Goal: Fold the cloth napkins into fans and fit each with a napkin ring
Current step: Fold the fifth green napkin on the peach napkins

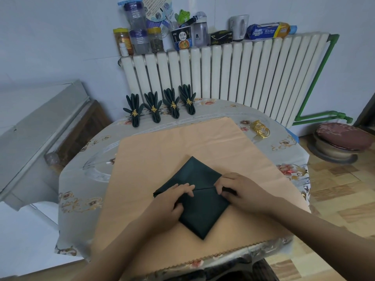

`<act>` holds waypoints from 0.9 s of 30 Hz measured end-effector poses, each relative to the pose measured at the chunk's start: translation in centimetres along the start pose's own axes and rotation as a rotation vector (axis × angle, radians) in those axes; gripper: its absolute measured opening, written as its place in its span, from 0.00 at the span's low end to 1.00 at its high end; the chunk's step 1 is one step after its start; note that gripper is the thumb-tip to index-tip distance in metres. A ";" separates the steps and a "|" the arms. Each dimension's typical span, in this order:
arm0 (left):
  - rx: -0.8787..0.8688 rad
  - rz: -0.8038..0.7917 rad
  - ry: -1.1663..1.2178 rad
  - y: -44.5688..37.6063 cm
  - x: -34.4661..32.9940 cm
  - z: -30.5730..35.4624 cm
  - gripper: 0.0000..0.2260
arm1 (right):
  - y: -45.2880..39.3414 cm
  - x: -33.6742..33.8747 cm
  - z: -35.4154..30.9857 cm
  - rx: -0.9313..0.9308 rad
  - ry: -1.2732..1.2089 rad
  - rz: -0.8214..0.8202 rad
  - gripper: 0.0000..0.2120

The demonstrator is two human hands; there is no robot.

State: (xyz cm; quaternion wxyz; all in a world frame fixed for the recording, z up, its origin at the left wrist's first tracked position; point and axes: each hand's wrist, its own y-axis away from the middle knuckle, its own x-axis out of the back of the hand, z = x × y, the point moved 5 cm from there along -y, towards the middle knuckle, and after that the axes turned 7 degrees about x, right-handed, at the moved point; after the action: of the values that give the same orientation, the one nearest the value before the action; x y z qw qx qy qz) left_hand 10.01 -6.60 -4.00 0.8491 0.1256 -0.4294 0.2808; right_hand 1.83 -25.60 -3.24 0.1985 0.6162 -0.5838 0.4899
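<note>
From the head camera, a dark green cloth napkin [199, 201] lay folded into a diamond shape on a peach-coloured paper mat [162, 151], near the front edge of the round counter [284, 151] with its grey floral covering. A straight fold line ran across the middle of the diamond, between the two hands.

The left hand [172, 199] rested on the left part of the napkin, its fingers bent with the fingertips pressing down at the fold line; its thumb lay lower on the cloth. The grip there was a press rather than a pinch, as far as could be told. The right hand [235, 189] sat on the right corner of the napkin, its grip narrow, the curled fingers pinching the cloth edge at the end of the fold line.

At the far side of the counter, beyond the mat, four finished dark green napkin fans [160, 107] stood in a row, each cinched by a gold leaf-shaped ring. To the right of the mat's far corner lay a cluster of loose gold napkin rings [260, 128], well apart from the hands.

Behind the counter stood a white ribbed radiator [233, 76], its top crowded with jars and bottles [140, 37]. A round red-cushioned stool [341, 138] stood on the floor to the right.
</note>
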 end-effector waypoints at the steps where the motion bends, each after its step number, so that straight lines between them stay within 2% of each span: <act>1: 0.001 -0.043 -0.006 -0.1 0.1 0.0 0.15 | 0.1 0.2 -0.1 -0.001 -0.066 -0.053 0.04; 2: -0.004 -0.087 -0.018 -0.2 0.2 -0.1 0.12 | 0.4 0.3 -0.1 -0.010 -0.120 -0.110 0.03; 4: -0.017 -0.153 -0.053 -0.5 0.4 -0.1 0.07 | 0.9 0.4 -0.2 -0.040 -0.175 -0.211 0.08; 7: -0.054 -0.187 -0.145 -0.5 0.4 0.1 0.02 | 1.2 0.2 -0.2 -0.055 -0.132 -0.265 0.12; 12: -0.022 -0.255 -0.119 -0.1 1.1 0.8 0.16 | 0.8 -0.4 -0.4 -0.019 0.024 -0.173 0.07; 16: 0.007 -0.304 -0.189 0.3 1.1 1.4 0.28 | 0.8 -0.7 -0.5 -0.042 0.076 -0.040 0.13; 19: 0.027 -0.195 -0.259 0.3 0.3 2.0 0.23 | 0.6 -0.9 -0.6 -0.054 0.079 0.034 0.15; 22: 0.055 -0.050 -0.204 0.2 -0.1 2.6 0.16 | 0.7 -0.6 -0.5 -0.097 0.057 0.071 0.16; 25: 0.129 0.012 -0.046 0.0 0.0 2.1 0.17 | 1.3 -0.2 -0.2 -0.138 -0.011 0.093 0.18; 27: 0.194 0.051 0.043 0.1 0.2 1.4 0.23 | 1.4 -0.1 0.0 -0.163 -0.035 0.130 0.15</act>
State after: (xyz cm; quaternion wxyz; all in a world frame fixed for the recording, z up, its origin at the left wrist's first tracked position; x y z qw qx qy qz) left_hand 9.10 -7.05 -3.04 0.8345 0.1903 -0.3849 0.3453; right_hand 0.57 -25.93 -3.77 0.2056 0.5671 -0.6640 0.4418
